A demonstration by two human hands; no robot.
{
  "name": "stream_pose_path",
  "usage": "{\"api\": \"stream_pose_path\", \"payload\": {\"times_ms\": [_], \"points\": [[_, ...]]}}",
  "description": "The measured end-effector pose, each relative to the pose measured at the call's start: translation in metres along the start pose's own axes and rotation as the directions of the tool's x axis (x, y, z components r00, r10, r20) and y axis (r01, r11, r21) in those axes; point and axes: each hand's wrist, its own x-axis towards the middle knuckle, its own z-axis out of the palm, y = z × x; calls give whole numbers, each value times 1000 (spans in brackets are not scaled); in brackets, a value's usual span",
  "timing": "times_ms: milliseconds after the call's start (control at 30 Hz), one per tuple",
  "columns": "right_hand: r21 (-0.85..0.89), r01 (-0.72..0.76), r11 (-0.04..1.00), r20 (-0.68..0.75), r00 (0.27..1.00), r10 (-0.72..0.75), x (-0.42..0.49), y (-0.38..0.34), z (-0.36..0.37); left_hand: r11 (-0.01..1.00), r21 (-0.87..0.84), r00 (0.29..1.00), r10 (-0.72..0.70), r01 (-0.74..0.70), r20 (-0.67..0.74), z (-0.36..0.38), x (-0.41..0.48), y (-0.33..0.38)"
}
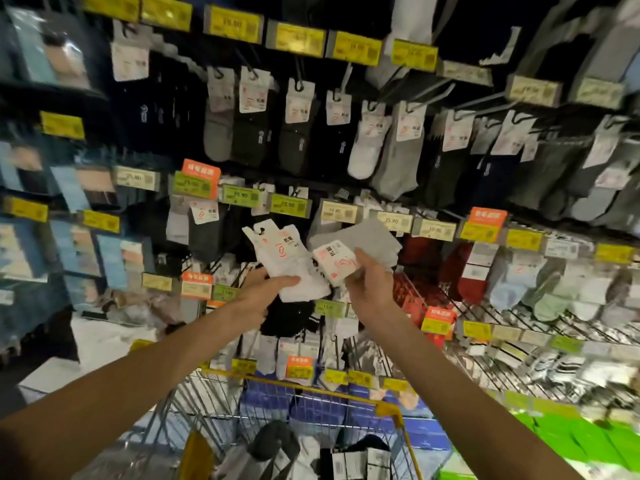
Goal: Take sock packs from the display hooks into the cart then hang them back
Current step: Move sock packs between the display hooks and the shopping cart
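Step in hand: both hands are raised in front of the display hooks (429, 89), one pack in each. Whether these packs are going into the cart or back onto a hook cannot be told from this view. Judged the hang-back phase, since the cart already holds packs.
Left hand: left hand (263, 289) grips the white sock pack (294, 268) at its lower end, thumb across the front.
Right hand: right hand (372, 285) pinches the grey sock pack (363, 237) at its white card label.
Location of packs: both are held in mid-air, touching or nearly so, in front of the middle rows of the display and above the far rim of the cart (311, 388).
White pack condition: tilted, card header uppermost, hang hole (259, 231) at the top left corner and free.
Grey pack condition: lying nearly flat, label turned sideways; its hang hole is not visible.
Cart contents: several sock packs (277, 445), dark and white, lie loose near the near edge.
Next move requires: presenting a header squarely to a hook tip and threading the hole; the grey pack needs turning upright first.
Risk: blur leaves the matching hook unidentified.
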Motion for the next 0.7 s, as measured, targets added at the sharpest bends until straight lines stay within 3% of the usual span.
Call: {"api": "stream_pose_path", "payload": {"times_ms": [100, 267, 333, 500, 600, 700], "points": [[-57, 32, 998, -120, 992, -38, -13, 17, 5, 994, -103, 997, -23, 30, 69, 12, -6, 0], [-93, 30, 995, -168, 985, -46, -27, 19, 5, 980, -166, 936, -48, 112, 349, 16, -14, 10], [-133, 30, 991, -191, 980, -55, -31, 20, 4, 969, -200, 941, -73, 146, 331, 15, -12, 11], [-311, -72, 948, -158, 987, 23, -44, 23, -1, 957, -208, 975, -179, 203, 128, 15, 4, 4], [-473, -219, 853, -84, 976, 203, -44, 18, -15, 967, -178, 982, -171, 183, 82, 5, 10, 0], [-531, -332, 780, -5, 921, 390, -51, 4, -28, 971, -173, 984, -148, 164, 104, -4, 10, 2]]}}
